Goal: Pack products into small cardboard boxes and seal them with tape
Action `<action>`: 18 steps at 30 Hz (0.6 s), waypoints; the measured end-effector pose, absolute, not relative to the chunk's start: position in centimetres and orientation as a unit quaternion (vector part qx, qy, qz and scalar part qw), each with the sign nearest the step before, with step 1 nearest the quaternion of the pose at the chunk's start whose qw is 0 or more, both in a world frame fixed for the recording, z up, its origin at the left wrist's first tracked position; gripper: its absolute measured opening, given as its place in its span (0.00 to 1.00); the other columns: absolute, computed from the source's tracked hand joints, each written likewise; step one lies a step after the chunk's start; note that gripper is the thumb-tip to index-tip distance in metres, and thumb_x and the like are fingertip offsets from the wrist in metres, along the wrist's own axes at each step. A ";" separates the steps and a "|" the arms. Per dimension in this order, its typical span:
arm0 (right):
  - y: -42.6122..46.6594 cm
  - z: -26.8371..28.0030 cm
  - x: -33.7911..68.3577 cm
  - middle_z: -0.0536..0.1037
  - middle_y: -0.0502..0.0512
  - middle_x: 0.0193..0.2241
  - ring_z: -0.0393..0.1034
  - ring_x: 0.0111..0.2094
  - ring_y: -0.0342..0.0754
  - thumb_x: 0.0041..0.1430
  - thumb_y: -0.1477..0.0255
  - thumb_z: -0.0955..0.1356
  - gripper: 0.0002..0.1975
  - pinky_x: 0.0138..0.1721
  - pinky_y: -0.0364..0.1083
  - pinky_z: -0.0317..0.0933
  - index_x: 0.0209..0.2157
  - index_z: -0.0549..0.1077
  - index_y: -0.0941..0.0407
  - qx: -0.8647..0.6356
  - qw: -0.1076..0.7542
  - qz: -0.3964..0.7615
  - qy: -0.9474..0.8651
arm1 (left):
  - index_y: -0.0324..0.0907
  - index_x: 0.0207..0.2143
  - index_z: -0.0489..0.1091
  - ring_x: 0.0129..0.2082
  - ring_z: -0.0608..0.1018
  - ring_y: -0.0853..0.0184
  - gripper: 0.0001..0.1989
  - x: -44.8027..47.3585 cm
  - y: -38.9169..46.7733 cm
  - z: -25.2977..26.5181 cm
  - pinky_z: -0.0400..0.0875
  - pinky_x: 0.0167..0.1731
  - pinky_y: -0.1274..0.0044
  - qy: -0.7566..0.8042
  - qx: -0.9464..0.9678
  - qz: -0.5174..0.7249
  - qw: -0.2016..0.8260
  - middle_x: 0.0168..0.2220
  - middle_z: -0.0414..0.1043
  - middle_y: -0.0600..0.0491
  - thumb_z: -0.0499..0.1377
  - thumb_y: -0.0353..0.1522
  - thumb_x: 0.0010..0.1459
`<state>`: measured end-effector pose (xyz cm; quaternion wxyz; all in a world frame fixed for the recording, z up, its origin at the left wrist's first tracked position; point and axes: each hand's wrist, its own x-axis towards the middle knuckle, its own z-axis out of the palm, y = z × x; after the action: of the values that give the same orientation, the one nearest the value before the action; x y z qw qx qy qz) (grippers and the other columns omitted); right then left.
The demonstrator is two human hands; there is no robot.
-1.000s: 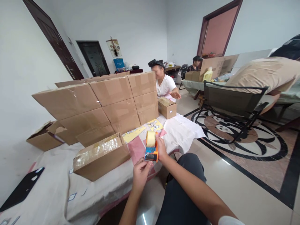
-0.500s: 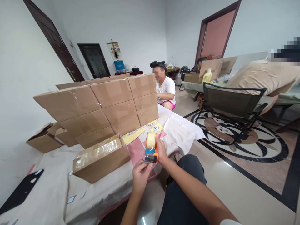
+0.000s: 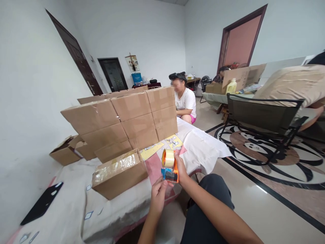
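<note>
Dispenser (image 3: 170, 174) in the hands (image 3: 181, 169) looks like smooth plastic, and its tape roll (image 3: 170, 158) is kinda glossy. Carton (image 3: 120, 183) left of the hands: matt cardboard, super shiny tape (image 3: 118, 164) on top. Cloth (image 3: 67, 195) under it looks matt and wrinkly. Floor (image 3: 248, 203) right of the hands is properly glossy, tile-like.

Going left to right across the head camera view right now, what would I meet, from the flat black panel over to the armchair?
Flat black panel, lone taped cardboard box, handheld tape dispenser, black-framed armchair.
</note>
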<state>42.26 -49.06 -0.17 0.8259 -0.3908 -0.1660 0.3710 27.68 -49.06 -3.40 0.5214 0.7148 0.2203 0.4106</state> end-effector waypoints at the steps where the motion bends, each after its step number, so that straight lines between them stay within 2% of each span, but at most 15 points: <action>1: -49.2 -0.1 42.2 0.73 0.47 0.18 0.68 0.20 0.46 0.45 0.47 0.74 0.26 0.22 0.44 0.59 0.28 0.72 0.56 -0.392 0.825 0.374 -0.157 | 0.40 0.27 0.80 0.38 0.79 0.58 0.28 27.7 -49.2 -3.3 0.70 0.43 0.71 0.220 0.710 0.407 0.530 0.35 0.79 0.45 0.53 0.50 0.66; 7: -49.9 0.4 42.2 0.78 0.49 0.22 0.74 0.26 0.51 0.44 0.48 0.75 0.25 0.25 0.45 0.65 0.30 0.74 0.56 -0.400 0.830 0.353 -0.164 | 0.39 0.25 0.80 0.36 0.79 0.59 0.31 28.0 -49.5 -3.3 0.69 0.43 0.71 0.232 0.683 0.412 0.556 0.31 0.79 0.46 0.52 0.53 0.65; 14: -50.0 0.2 42.3 0.76 0.48 0.21 0.71 0.22 0.48 0.45 0.51 0.76 0.23 0.21 0.45 0.61 0.28 0.73 0.55 -0.406 0.816 0.368 -0.181 | 0.40 0.24 0.79 0.36 0.79 0.58 0.35 28.4 -49.4 -4.0 0.70 0.44 0.69 0.244 0.688 0.413 0.545 0.29 0.79 0.45 0.50 0.58 0.63; 18: -49.9 0.0 42.6 0.76 0.48 0.21 0.70 0.22 0.48 0.44 0.50 0.76 0.23 0.22 0.45 0.61 0.28 0.73 0.55 -0.400 0.818 0.369 -0.187 | 0.40 0.25 0.80 0.36 0.79 0.58 0.36 28.4 -49.5 -4.3 0.69 0.45 0.68 0.234 0.697 0.403 0.544 0.30 0.80 0.45 0.49 0.58 0.63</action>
<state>42.59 -49.87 -0.05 0.8178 -0.3997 -0.1869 0.3694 28.37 -49.52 -4.29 0.5445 0.6972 0.2341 0.4034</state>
